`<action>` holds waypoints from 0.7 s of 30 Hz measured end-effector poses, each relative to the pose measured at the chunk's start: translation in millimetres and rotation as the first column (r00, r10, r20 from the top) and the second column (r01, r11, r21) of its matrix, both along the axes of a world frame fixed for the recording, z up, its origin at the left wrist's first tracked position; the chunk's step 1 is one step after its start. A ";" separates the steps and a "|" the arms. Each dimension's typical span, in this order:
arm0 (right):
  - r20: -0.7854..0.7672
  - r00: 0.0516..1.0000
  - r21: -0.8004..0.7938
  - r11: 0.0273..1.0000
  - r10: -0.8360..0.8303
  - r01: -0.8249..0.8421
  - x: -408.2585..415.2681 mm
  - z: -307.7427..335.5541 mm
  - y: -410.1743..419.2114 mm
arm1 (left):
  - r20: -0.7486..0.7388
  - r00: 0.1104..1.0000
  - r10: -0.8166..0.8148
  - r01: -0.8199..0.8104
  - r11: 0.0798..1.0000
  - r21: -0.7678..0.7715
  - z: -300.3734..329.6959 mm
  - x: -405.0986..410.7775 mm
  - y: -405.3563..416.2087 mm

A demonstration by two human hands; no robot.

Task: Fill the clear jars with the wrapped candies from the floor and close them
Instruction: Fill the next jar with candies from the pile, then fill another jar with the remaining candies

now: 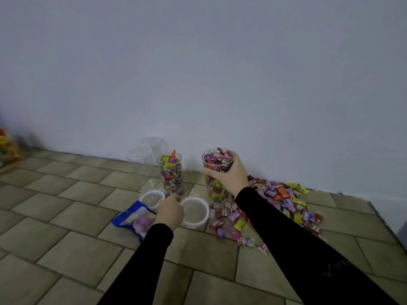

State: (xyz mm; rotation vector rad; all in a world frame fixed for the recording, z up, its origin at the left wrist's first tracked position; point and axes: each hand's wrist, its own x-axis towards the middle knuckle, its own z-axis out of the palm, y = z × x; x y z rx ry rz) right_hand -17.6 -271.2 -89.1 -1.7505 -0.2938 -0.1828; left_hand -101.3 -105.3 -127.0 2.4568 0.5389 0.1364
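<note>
Two tall clear jars stand on the tiled floor near the wall, both full of wrapped candies and without lids. My right hand (229, 175) grips the right jar (217, 188) around its upper part. The left jar (171, 175) stands free. My left hand (170, 211) rests low on the floor, its fingers pinching the rim of a white lid (195, 213) that lies open side up. A second white lid (152, 199) lies just to the left. A pile of wrapped candies (279, 203) spreads over the floor to the right of the jars.
A blue candy bag (134, 219) lies by my left wrist. Empty clear jars (147, 151) stand against the white wall behind the left jar. A colourful packet (7, 148) sits at the far left edge.
</note>
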 end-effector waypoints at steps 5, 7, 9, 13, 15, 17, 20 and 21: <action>-0.027 0.999 -0.021 1.000 0.021 -0.021 46.1 -7.0 37.9 | -0.064 0.998 0.004 0.004 0.992 0.123 -4.7 36.8 19.6; -0.031 1.000 -0.065 0.998 -0.002 0.000 67.3 -11.8 53.6 | -0.068 0.998 -0.015 0.029 0.979 0.203 -8.3 52.4 24.4; -0.066 0.998 -0.093 0.996 -0.020 0.014 80.9 -14.5 64.2 | -0.075 0.995 -0.071 0.088 0.962 0.258 -11.0 65.1 25.5; -0.052 0.998 -0.120 0.992 -0.044 0.038 110.8 -22.5 86.0 | -0.122 0.974 -0.191 0.226 0.851 0.474 -11.4 89.7 22.5; -0.046 0.997 -0.161 0.985 -0.065 0.057 118.9 -22.4 96.1 | -0.140 0.959 -0.247 0.283 0.794 0.537 -12.2 100.7 19.8; -0.052 0.995 -0.172 0.982 -0.083 0.073 133.8 -30.7 105.2 | -0.157 0.943 -0.293 0.328 0.747 0.579 -14.1 110.7 16.7; -0.068 0.996 -0.186 0.982 -0.051 0.038 152.5 -41.5 112.2 | -0.187 0.921 -0.342 0.383 0.702 0.601 -18.6 123.2 13.7; -0.077 0.996 -0.166 0.986 -0.034 0.021 152.5 -38.4 112.3 | -0.191 0.916 -0.352 0.392 0.693 0.604 -20.3 126.7 14.0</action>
